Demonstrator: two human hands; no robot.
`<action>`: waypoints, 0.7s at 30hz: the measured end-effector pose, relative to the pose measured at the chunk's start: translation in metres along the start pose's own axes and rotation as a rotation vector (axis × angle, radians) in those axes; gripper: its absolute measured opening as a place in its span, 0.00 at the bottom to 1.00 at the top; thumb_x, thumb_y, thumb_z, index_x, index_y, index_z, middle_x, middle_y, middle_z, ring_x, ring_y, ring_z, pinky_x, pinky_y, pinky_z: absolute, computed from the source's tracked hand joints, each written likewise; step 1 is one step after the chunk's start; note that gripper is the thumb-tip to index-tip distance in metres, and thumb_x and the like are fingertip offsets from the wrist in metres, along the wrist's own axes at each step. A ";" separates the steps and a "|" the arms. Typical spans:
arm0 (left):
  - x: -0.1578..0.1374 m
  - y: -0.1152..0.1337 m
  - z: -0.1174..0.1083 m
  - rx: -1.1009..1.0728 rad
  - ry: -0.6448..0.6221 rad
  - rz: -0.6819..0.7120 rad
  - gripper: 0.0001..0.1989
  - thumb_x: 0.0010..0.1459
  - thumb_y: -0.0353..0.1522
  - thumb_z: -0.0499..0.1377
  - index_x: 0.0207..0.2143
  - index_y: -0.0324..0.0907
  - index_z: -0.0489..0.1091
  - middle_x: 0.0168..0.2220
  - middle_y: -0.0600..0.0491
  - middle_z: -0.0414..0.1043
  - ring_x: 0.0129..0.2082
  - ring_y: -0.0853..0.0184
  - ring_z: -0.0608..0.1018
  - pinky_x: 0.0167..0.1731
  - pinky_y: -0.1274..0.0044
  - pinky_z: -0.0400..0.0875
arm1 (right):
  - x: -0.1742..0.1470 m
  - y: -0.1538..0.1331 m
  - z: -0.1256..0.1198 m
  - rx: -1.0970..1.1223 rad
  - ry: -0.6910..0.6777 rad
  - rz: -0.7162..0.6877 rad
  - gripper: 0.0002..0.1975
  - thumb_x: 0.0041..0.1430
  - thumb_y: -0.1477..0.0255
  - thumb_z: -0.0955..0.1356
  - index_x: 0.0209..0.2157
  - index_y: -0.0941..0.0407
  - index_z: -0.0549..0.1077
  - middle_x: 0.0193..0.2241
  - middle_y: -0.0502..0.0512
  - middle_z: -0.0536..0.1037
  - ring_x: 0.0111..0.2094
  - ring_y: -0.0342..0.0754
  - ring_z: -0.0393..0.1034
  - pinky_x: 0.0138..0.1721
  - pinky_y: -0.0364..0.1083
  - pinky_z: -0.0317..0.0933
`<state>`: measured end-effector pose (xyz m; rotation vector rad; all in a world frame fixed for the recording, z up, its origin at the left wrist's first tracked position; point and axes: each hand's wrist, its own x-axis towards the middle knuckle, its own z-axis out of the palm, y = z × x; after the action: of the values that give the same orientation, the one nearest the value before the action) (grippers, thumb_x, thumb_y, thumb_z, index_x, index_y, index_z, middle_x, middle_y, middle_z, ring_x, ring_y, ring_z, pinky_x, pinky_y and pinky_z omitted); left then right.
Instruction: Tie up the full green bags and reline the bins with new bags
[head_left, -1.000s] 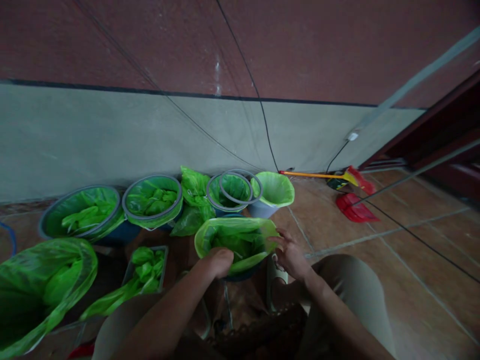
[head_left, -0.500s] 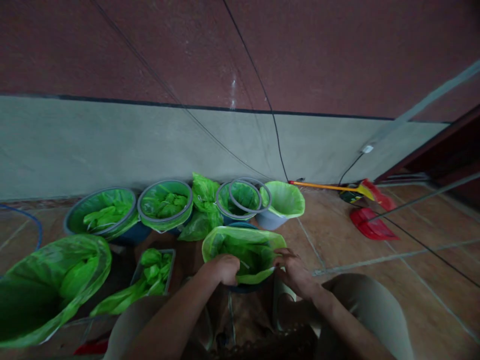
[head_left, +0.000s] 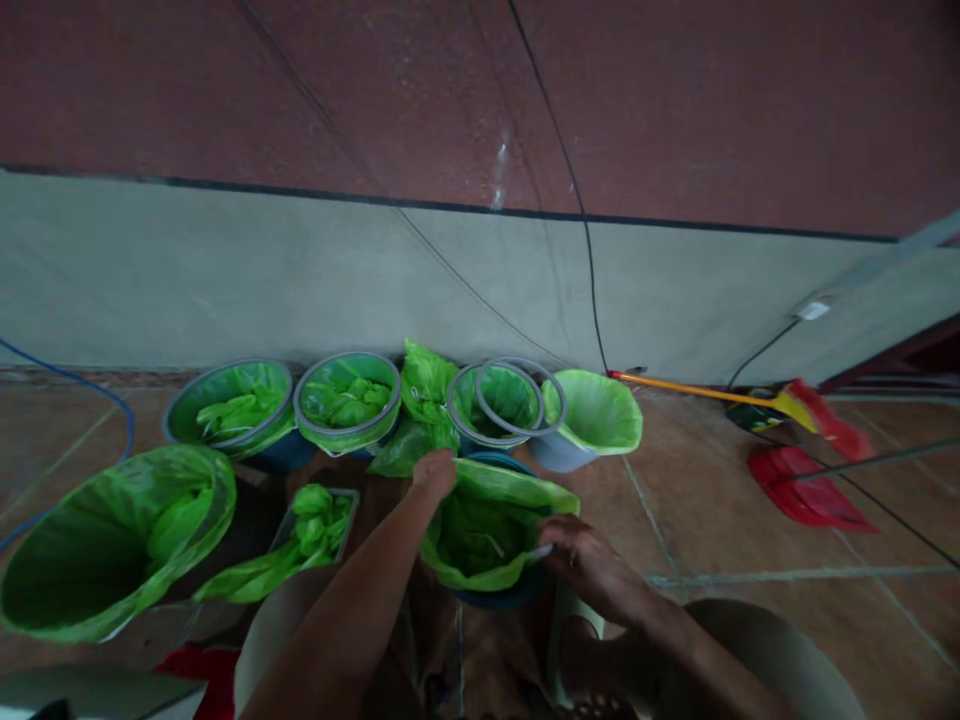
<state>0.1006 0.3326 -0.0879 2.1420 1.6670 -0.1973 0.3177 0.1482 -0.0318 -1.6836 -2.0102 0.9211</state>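
Note:
Between my knees stands a dark blue bin (head_left: 491,598) lined with a green trash bag (head_left: 480,578), its mouth spread over the rim. My left hand (head_left: 435,472) is closed on the bag's edge at the far left of the rim. On the right side, my right hand (head_left: 574,550) grips the bag's edge, and a pale strip shows at its fingertips. More of the green bag lies bunched inside the bin. Behind it, a grey ring (head_left: 561,405) rests across a lined bin (head_left: 469,415) and the light bin (head_left: 562,452) beside it.
Two lined bins with grey rims (head_left: 291,405) (head_left: 397,385) stand along the wall. At left are a large lined bin (head_left: 225,500) and a small box (head_left: 352,515) of green bags. A broom (head_left: 690,391) and red dustpan (head_left: 795,485) lie at right; a blue hose (head_left: 129,420) at left.
My left hand has moved from the near side of the bag's mouth to its far left edge. My right hand stays at the right edge. The view has shifted slightly left.

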 end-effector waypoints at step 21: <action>-0.053 0.045 -0.093 -1.334 0.097 0.394 0.10 0.49 0.36 0.64 0.31 0.38 0.77 0.39 0.49 0.80 0.40 0.64 0.79 0.46 0.73 0.71 | 0.050 -0.074 -0.078 1.132 0.493 0.123 0.19 0.49 0.55 0.75 0.35 0.54 0.72 0.24 0.47 0.75 0.27 0.42 0.70 0.34 0.44 0.67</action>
<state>0.1163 0.3141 0.0255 1.3206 0.8572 0.8872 0.3022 0.2103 0.0684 -1.1679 -0.7627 1.1904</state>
